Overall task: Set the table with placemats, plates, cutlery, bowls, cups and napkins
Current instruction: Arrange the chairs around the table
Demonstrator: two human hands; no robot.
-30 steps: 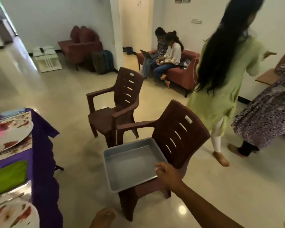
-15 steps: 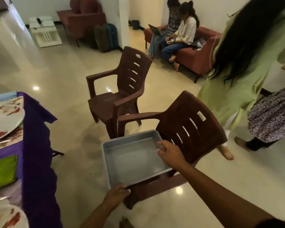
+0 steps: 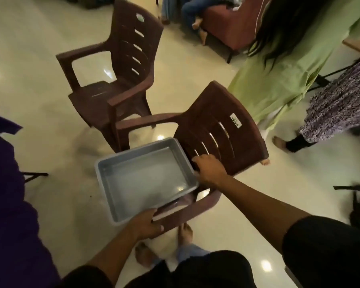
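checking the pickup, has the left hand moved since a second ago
Yes. The left hand has come up from below the chair to grip the grey tray at its near edge.

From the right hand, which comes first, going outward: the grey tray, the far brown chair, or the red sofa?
1. Grey tray: touching the right hand at its right rim.
2. Far brown chair: beyond the tray, up and left.
3. Red sofa: farthest, at the top of the head view.

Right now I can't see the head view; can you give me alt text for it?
Both hands hold an empty grey tray over a brown plastic chair: left hand on the near edge, right hand on the far side. A second chair stands behind.
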